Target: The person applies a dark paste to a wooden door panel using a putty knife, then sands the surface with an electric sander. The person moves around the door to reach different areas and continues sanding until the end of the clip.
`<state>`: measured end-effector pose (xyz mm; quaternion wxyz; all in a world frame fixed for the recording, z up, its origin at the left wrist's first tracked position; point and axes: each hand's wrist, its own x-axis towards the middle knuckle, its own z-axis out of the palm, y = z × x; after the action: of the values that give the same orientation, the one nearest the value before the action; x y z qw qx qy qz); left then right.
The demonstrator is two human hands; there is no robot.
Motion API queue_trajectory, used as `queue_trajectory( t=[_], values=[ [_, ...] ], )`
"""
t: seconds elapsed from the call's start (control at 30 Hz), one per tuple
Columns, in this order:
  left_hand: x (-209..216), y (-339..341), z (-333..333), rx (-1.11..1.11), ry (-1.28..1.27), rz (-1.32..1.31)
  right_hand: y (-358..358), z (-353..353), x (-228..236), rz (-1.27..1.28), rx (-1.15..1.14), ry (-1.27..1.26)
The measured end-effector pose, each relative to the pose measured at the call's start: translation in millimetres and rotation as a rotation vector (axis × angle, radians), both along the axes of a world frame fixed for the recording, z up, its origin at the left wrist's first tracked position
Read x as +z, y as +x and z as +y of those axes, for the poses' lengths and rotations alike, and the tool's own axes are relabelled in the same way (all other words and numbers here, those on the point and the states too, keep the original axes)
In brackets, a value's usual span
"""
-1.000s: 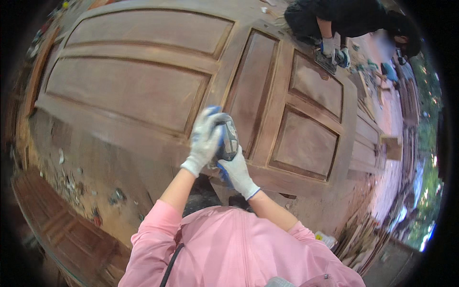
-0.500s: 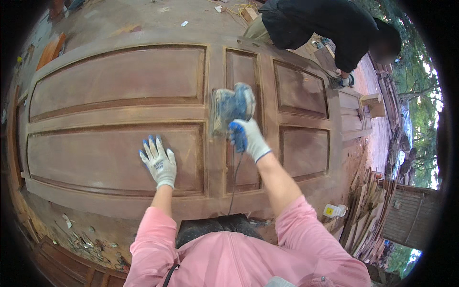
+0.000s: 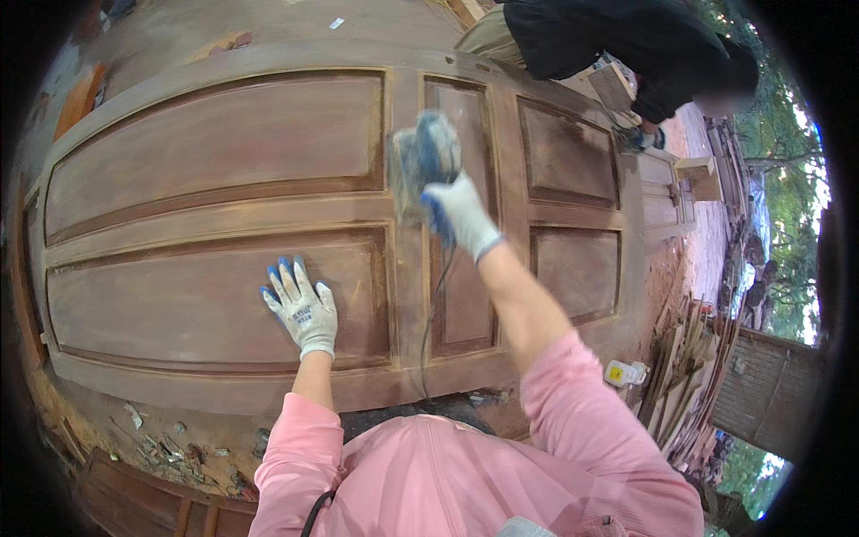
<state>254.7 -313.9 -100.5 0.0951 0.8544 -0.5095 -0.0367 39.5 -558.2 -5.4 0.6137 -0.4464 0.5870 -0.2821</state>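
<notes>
Across the view lies a large brown panelled wooden door [image 3: 313, 210], its surface dusty. My right hand [image 3: 461, 212], in a white and blue work glove, grips a blue electric sander [image 3: 429, 152] by its handle. The sander is on the upright rail between the long left panels and the narrow middle panel, slightly blurred; its cord [image 3: 429, 331] trails toward me over the door's near edge. My left hand [image 3: 306, 311], gloved alike, rests flat with fingers spread on the near left panel.
Beyond the door at the upper right, a person in dark clothes [image 3: 617, 40] bends over another panelled door [image 3: 660, 192] with a tool in hand. Stacked timber strips [image 3: 684, 376] and a white plastic container [image 3: 626, 373] lie at right. Scraps [image 3: 183, 452] litter the ground at lower left.
My right hand has pushed the sander farther away along the rail, and my right arm reaches out more. My left hand stays on the same panel. The view has shifted slightly.
</notes>
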Motion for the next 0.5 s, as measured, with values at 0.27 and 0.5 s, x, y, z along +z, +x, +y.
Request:
queue_trajectory(
  t=[0.27, 0.5],
  values=[
    [1.1, -19.3, -5.6, -0.292, 0.077, 0.123, -52.1, 197.8, 40.0, 0.269, -0.187, 0.328],
    [5.6, -97.1, -12.3, -0.470, 0.014, 0.290, -27.2, 223.4, 23.5, 0.879, -0.057, 0.077]
  ],
)
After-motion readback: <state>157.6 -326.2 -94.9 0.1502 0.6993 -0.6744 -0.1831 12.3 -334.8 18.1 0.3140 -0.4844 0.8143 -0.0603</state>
